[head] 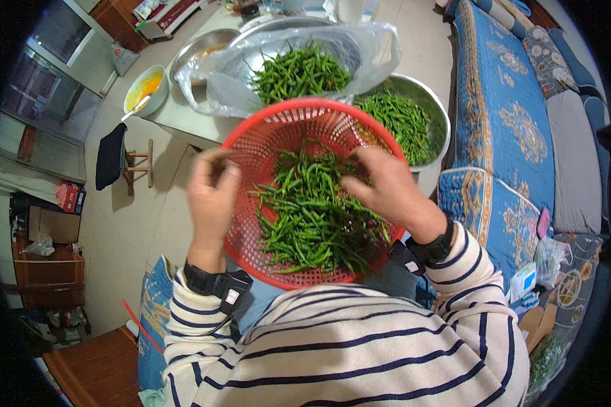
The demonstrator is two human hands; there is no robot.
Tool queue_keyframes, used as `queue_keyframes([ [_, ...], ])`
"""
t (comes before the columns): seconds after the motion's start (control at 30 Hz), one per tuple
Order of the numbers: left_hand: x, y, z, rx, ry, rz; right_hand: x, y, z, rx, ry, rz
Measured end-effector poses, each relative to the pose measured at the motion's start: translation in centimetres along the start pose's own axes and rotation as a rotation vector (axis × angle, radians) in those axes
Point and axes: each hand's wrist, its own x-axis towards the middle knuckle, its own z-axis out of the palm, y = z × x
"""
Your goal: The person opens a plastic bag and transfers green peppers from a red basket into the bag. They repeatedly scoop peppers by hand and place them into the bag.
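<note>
A red plastic colander basket (242, 224) rests at my lap, heaped with long green chili peppers (305, 208). At its left rim is my left hand (211, 196), blurred, with the fingers curled; whether anything is pinched there cannot be made out. My right hand (389, 191) hovers over the basket's right side, thumb and forefinger apart above the peppers, with no pepper visible between them. Beyond the basket, a clear plastic bag (219, 89) holds more green chilies (300, 74). To its right, a steel bowl (440, 117) contains chilies (399, 119) too.
A pale table (209, 127) bears the bag, a metal basin (203, 40) and a light bowl (158, 102) of orange-yellow liquid with a spoon. A small stool (125, 163) stands on the left floor. Along the right runs a sofa (504, 102) with a blue patterned cover.
</note>
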Motion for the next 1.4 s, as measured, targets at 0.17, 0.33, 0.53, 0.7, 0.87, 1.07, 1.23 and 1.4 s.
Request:
queue_keyframes([
  [0.17,-6.6,-4.6,1.2,0.510,-0.641,-0.416,-5.8,1.4,4.2,-0.366,-0.517,0.193],
  [0.33,-10.1,-5.3,2.5,0.512,-0.887,-0.276,-8.7,0.8,6.0,-0.438,-0.536,0.183],
  [0.53,-12.5,-3.5,5.2,0.839,-0.831,-0.173,-8.7,-0.5,8.8,-0.472,-0.443,0.288],
  [0.7,-12.0,-4.8,5.2,0.700,-0.753,-0.254,-8.6,0.6,9.1,-0.401,-0.375,0.229],
  [0.87,-12.2,-5.6,5.4,0.607,-0.690,-0.253,-8.9,0.8,9.5,-0.382,-0.303,0.171],
  [1.07,-12.1,-6.1,5.3,0.506,-0.603,-0.218,-8.2,2.0,9.5,-0.158,-0.277,0.150],
  [1.23,-11.3,-6.0,5.4,0.423,-0.521,-0.144,-7.8,2.0,9.4,-0.058,-0.193,0.159],
  [1.4,-9.8,-5.4,5.0,0.445,-0.463,-0.168,-5.5,1.5,8.5,0.032,-0.166,0.078],
])
